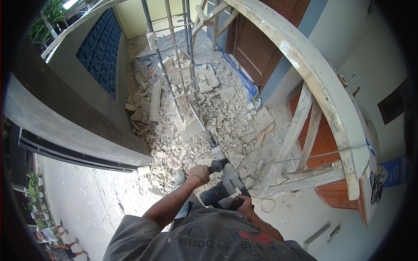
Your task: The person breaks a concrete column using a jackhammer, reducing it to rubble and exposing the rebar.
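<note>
A demolition hammer (232,179) points forward and away from my body over the rubble. My left hand (199,174) is closed around its side handle (215,166). Behind the motor housing, my right hand (245,203) grips the rear handle. From the nose of the tool, the long chisel bit (198,118) reaches to a broken concrete stump (183,114). Bare steel bars (163,69) rise out of this stump, crossed by thin ties, and a lump of concrete (151,41) still clings to one bar.
Broken concrete rubble (226,108) covers the ground, partly over a blue tarp (249,85). Left is a grey wall (82,117); right, a curved beam (322,82) on wooden braces (287,143). A cable (320,154) crosses there. People (61,243) are at the lower left.
</note>
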